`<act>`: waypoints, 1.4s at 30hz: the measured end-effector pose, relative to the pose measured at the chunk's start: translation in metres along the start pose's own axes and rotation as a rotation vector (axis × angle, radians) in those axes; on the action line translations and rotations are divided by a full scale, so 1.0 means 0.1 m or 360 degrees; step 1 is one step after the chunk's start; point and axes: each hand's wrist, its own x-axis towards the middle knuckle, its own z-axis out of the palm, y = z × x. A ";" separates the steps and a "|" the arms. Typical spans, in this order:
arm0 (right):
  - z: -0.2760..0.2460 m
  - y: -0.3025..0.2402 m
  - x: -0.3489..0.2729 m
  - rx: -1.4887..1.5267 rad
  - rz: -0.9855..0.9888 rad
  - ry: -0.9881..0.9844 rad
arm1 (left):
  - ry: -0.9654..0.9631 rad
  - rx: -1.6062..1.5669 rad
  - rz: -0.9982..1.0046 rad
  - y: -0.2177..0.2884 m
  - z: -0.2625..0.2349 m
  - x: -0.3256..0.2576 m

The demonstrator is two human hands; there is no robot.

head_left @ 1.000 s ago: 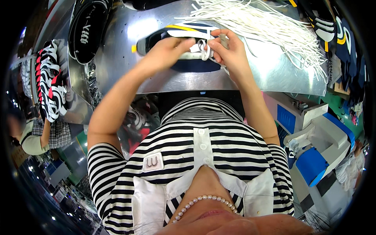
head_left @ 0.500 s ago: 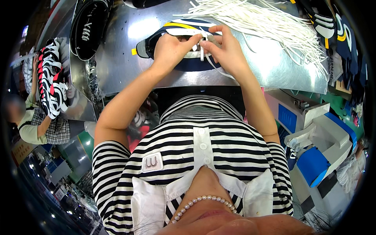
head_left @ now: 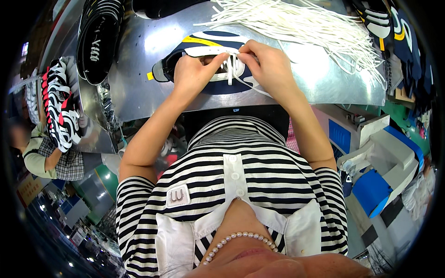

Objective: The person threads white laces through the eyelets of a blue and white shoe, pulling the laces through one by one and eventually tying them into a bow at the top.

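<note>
A navy shoe upper [head_left: 224, 87] with white and yellow stripes lies on its side on the metal table in front of me, its yellow-tabbed end to the left. A white shoelace [head_left: 230, 76] runs through its eyelet edge, and loose lengths hang toward me. My left hand [head_left: 192, 74] is closed over the upper's opening, thumb and forefinger pinching the lace at the eyelets; its other fingers are curled and partly hidden. Close beside it, my right hand [head_left: 269, 67] pinches the same lace between thumb and forefinger. The fingertips nearly meet.
A heap of loose white laces [head_left: 301, 23] covers the table's far right. Black shoe uppers [head_left: 95, 53] stack at the left, navy uppers [head_left: 408, 55] at the far right. Another person [head_left: 41, 153] stands left beside red, black and white uppers [head_left: 58, 102]. A grey-and-blue machine [head_left: 371, 185] stands right.
My right hand's raised forefinger has come down to its thumb, pinching the lace near the eyelets. Both hands and the upper sit slightly lower and further left in the view.
</note>
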 end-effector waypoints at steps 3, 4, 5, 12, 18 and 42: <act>0.03 0.01 0.06 -0.0111 0.0009 -0.0124 | -0.0265 -0.0115 -0.0014 0.11 -0.13 0.00; 0.03 0.02 0.07 -0.0142 0.0027 -0.0171 | -0.0276 -0.0140 0.0000 0.16 -0.11 -0.04; 0.00 -0.03 0.08 -0.0193 0.0149 -0.0290 | -0.0308 -0.0180 0.0040 0.22 -0.06 -0.10; 0.52 -0.07 0.13 -0.0265 0.0008 -0.0217 | -0.0259 -0.0699 -0.0280 -0.41 -0.10 -0.06; 0.08 0.08 0.11 0.0252 0.0020 0.0328 | -0.0654 -0.0810 -0.0190 0.14 -0.16 0.09; 0.70 0.31 0.17 0.0300 0.0136 0.0408 | -0.0494 -0.3445 -0.0075 0.67 -1.90 -0.33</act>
